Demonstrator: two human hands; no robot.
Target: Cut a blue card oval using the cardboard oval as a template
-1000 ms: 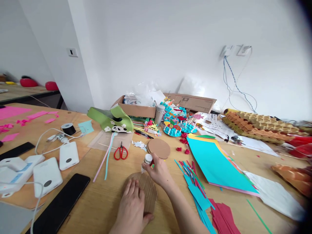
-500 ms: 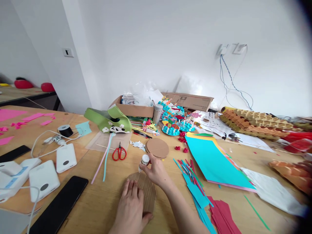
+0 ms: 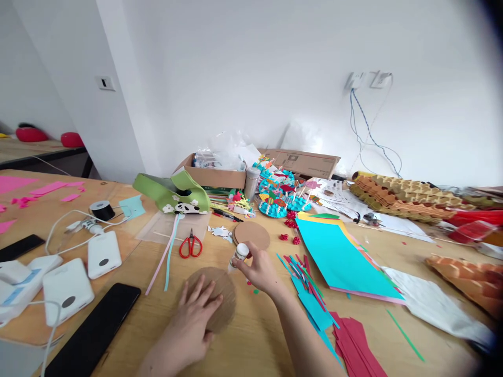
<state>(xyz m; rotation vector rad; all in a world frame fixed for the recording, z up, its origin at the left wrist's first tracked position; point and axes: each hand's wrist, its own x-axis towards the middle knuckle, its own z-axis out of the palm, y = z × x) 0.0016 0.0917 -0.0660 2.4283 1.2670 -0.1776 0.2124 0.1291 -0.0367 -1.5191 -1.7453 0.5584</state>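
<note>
"Head view, centre of the frame. What do you find in the hands?"

"The right hand (image 3: 260, 268) has a small bottle (image 3: 242, 251) pinched between thumb and forefinger. The left hand (image 3: 187, 320) is palm down, fingers spread and gripping nothing, on a cardboard disc (image 3: 223, 284) just below the frame's centre, left of the midline."

"Which relation matters most?"

"In my judgement, the bottle's lower end against the disc's upper-right edge. The bottle leans: its long axis runs from the white top, at upper right, to the lower end, at lower left, so the lower end is the part towards the disc."

"Touching?"

"Cannot be certified. They appear just beside each other; the gap, or any overlap, is not clear from where I stand."

"Which hand is nearer to each?"

"Right for the bottle, being closed on it; left for the disc, being laid across it. The bottle lies above and to the right of the left fingertips, apart from them. Against the right fingers it sits at their tips, on the hand's upper-left side."

"Anything else close by?"

"A second disc (image 3: 253, 234), just above the right hand in the frame, and small coloured bits (image 3: 255, 291) on the surface (image 3: 253, 335) below it."
</note>
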